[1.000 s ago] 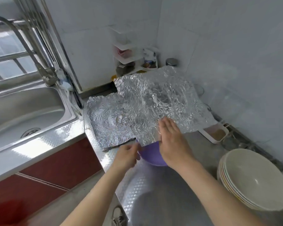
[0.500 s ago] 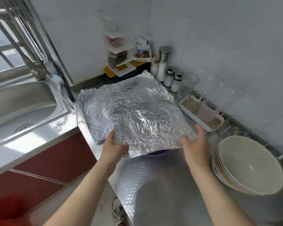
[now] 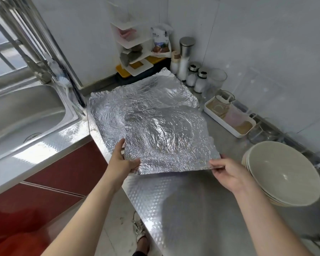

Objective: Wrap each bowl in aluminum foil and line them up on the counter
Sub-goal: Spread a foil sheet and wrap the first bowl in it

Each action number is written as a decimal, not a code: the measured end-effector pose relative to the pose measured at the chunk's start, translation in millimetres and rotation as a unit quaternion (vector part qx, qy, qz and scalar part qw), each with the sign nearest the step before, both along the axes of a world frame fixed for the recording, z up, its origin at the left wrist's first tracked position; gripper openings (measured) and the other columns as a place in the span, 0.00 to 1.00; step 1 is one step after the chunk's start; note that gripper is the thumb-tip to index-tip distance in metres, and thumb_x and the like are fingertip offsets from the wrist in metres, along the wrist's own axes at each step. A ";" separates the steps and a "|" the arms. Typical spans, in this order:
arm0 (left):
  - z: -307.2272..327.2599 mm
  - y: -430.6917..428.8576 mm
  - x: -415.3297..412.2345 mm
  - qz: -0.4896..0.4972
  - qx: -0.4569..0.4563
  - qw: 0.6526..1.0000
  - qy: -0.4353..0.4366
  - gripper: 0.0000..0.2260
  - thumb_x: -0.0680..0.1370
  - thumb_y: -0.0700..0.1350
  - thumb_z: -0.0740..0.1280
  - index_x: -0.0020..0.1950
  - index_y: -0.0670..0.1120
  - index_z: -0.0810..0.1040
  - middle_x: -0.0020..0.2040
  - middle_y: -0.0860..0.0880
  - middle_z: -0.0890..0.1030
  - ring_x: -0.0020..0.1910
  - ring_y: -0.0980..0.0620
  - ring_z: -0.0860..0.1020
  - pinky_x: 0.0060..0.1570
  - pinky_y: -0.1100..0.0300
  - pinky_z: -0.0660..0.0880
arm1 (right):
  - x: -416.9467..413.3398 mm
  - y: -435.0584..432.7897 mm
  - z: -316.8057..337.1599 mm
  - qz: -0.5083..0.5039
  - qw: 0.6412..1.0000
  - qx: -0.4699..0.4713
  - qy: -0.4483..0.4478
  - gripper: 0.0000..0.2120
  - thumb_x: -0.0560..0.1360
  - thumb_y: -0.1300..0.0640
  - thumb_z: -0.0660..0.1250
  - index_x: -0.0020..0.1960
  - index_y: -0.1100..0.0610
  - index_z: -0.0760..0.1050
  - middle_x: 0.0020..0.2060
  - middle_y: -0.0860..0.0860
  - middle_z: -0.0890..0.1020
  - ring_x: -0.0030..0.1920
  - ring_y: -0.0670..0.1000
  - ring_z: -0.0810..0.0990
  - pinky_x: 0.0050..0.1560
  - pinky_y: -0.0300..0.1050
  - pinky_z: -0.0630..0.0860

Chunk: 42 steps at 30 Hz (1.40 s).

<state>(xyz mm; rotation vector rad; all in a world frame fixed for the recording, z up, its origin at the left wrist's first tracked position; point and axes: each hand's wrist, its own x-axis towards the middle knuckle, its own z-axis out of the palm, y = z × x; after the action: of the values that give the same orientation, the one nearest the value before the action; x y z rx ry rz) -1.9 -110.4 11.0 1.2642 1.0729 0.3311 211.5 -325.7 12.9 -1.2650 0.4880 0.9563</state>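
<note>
A crinkled sheet of aluminum foil (image 3: 166, 137) lies draped over a rounded shape in the middle of the steel counter (image 3: 183, 200); the purple bowl seen earlier is fully hidden beneath it. My left hand (image 3: 121, 162) pinches the sheet's near left corner. At the near right corner my right hand (image 3: 227, 170) grips the edge, lifting it slightly. More foil (image 3: 109, 111) lies flat underneath, towards the sink. A stack of cream bowls (image 3: 283, 172) sits at the right.
A steel sink (image 3: 22, 115) with a tap lies to the left. Along the back wall stand a white corner shelf (image 3: 131, 52), several condiment jars (image 3: 192, 72), a glass (image 3: 215, 80) and a white tray (image 3: 231, 119). The counter's near edge drops to red cabinets (image 3: 54, 174).
The foil sheet has come down from its raised position and now covers the purple bowl completely. My right hand moved from the bowl's rim out to the foil's right corner.
</note>
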 end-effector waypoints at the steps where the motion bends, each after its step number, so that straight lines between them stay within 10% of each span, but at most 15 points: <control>1: 1.4 0.2 -1.9 -0.008 0.001 1.000 0.009 0.43 0.73 0.27 0.70 0.78 0.57 0.55 0.73 0.43 0.64 0.45 0.46 0.79 0.41 0.54 0.78 | -0.5 -1.7 -1.2 0.012 1.000 -0.020 0.002 0.17 0.71 0.79 0.59 0.45 0.58 0.73 0.38 0.56 0.77 0.40 0.50 0.76 0.35 0.39 0.73; 4: 13.8 -3.1 0.1 -0.014 0.169 0.982 0.083 0.45 0.71 0.31 0.73 0.79 0.54 0.53 0.73 0.44 0.64 0.62 0.45 0.74 0.54 0.46 0.77 | 0.4 -4.3 -5.7 0.053 0.996 -0.068 -0.021 0.17 0.69 0.78 0.58 0.40 0.56 0.71 0.34 0.56 0.72 0.34 0.49 0.70 0.36 0.43 0.66; 9: 25.7 -32.5 25.9 -0.224 0.526 0.808 0.143 0.23 0.81 0.54 0.60 0.76 0.51 0.65 0.77 0.44 0.62 0.76 0.42 0.59 0.73 0.41 0.59 | -2.1 -0.6 16.7 0.141 0.959 -0.191 -0.156 0.09 0.72 0.68 0.64 0.43 0.54 0.75 0.35 0.52 0.73 0.35 0.49 0.70 0.36 0.40 0.66; 13: 15.2 -54.4 43.1 -0.409 0.528 0.701 0.250 0.30 0.76 0.67 0.35 0.78 0.63 0.45 0.79 0.49 0.40 0.78 0.47 0.37 0.76 0.42 0.42 | 12.4 9.5 27.8 0.221 0.883 -0.270 -0.315 0.15 0.75 0.51 0.68 0.45 0.65 0.79 0.38 0.55 0.76 0.37 0.52 0.72 0.36 0.43 0.65; 21: 1.1 -64.4 35.3 -0.460 0.541 0.662 0.241 0.27 0.77 0.66 0.34 0.76 0.66 0.41 0.79 0.50 0.39 0.77 0.48 0.35 0.75 0.43 0.37 | 30.0 28.7 17.0 0.227 0.857 -0.308 -0.345 0.20 0.71 0.49 0.74 0.43 0.68 0.79 0.37 0.63 0.80 0.35 0.52 0.73 0.37 0.44 0.65; 24: 5.3 -56.4 30.8 -0.412 0.541 0.699 0.220 0.26 0.79 0.65 0.39 0.77 0.65 0.44 0.80 0.50 0.42 0.79 0.46 0.40 0.75 0.42 0.40 | 27.8 29.7 14.1 0.181 0.880 -0.276 -0.343 0.21 0.70 0.57 0.76 0.52 0.72 0.77 0.44 0.66 0.82 0.38 0.53 0.75 0.39 0.47 0.70; 27: 7.2 -30.3 22.8 -0.144 0.515 0.825 0.185 0.28 0.79 0.61 0.56 0.75 0.50 0.64 0.76 0.41 0.64 0.74 0.40 0.63 0.72 0.41 0.60 | 25.4 29.8 14.4 0.160 0.892 -0.257 -0.336 0.20 0.70 0.61 0.75 0.56 0.71 0.77 0.48 0.64 0.82 0.44 0.54 0.78 0.44 0.52 0.75; 31: 7.5 5.0 15.4 0.015 0.152 0.970 0.191 0.33 0.77 0.60 0.67 0.75 0.44 0.62 0.70 0.41 0.72 0.62 0.41 0.75 0.63 0.46 0.72 | 24.6 32.0 15.9 0.168 0.911 -0.222 -0.306 0.10 0.73 0.64 0.72 0.51 0.69 0.78 0.38 0.57 0.80 0.37 0.49 0.76 0.37 0.46 0.75; 34: 11.6 5.4 16.5 0.041 -0.005 0.987 0.154 0.31 0.75 0.59 0.70 0.71 0.42 0.69 0.64 0.42 0.75 0.60 0.41 0.76 0.61 0.46 0.72 | 28.4 33.6 12.7 0.183 0.927 -0.188 -0.267 0.04 0.74 0.63 0.70 0.46 0.64 0.80 0.39 0.56 0.81 0.39 0.53 0.78 0.39 0.45 0.78; 37: 5.1 4.9 15.6 0.055 0.020 0.992 0.115 0.17 0.74 0.54 0.73 0.53 0.43 0.77 0.43 0.46 0.76 0.41 0.50 0.74 0.52 0.54 0.69 | 31.1 33.7 5.6 0.185 0.933 -0.178 -0.251 0.03 0.71 0.61 0.74 0.40 0.58 0.81 0.41 0.58 0.83 0.44 0.57 0.81 0.50 0.55 0.79; 42: 3.1 1.8 17.1 0.087 0.054 0.992 0.073 0.22 0.75 0.51 0.73 0.55 0.34 0.75 0.44 0.43 0.79 0.37 0.49 0.75 0.34 0.60 0.73 | 28.5 31.7 9.0 0.113 0.959 -0.143 -0.218 0.07 0.67 0.65 0.76 0.44 0.62 0.82 0.43 0.61 0.84 0.47 0.62 0.83 0.54 0.62 0.79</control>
<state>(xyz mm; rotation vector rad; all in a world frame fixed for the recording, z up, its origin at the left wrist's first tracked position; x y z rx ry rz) 15.2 -108.6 14.1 1.3100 1.3093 0.4397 240.0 -294.0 21.9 -1.7697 0.1362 0.7756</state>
